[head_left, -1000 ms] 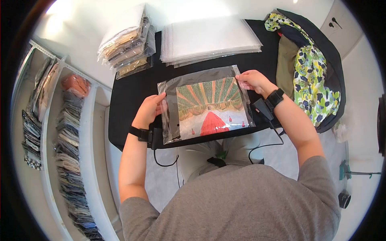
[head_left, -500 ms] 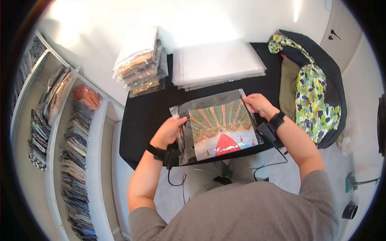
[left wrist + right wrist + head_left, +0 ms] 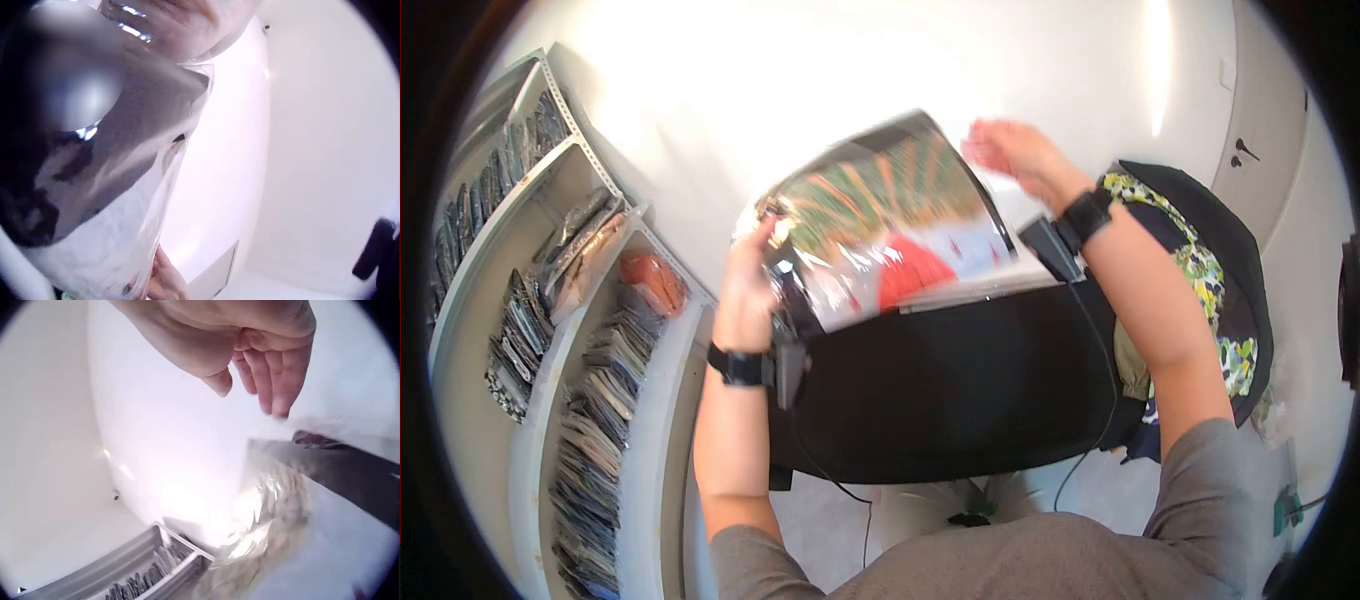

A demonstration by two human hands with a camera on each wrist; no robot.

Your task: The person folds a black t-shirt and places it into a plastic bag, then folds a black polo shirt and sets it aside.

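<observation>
A clear plastic package (image 3: pixel 890 225) with a printed picture in green, orange and red is held up at a tilt above the black table. The left hand (image 3: pixel 748 290) grips its left edge; in the left wrist view that hand (image 3: pixel 187 25) is at the top with the shiny plastic (image 3: pixel 125 150) below it. Off the package's upper right corner, the right hand (image 3: pixel 1020 160) is blurred in the head view. In the right wrist view the right hand (image 3: pixel 256 350) has its fingers extended and thumb apart, holding nothing.
Behind the package lies a stack of clear bags (image 3: pixel 1000 285), largely hidden. Patterned green and white cloth (image 3: pixel 1200 270) lies on the black table (image 3: pixel 940 390) at the right. Shelves with bagged, folded items (image 3: pixel 595 410) stand at the left.
The package has risen from near the table's front edge, moving away from the body and tilting. The right hand has let go of it; the left hand still grips it. The head view has shifted.
</observation>
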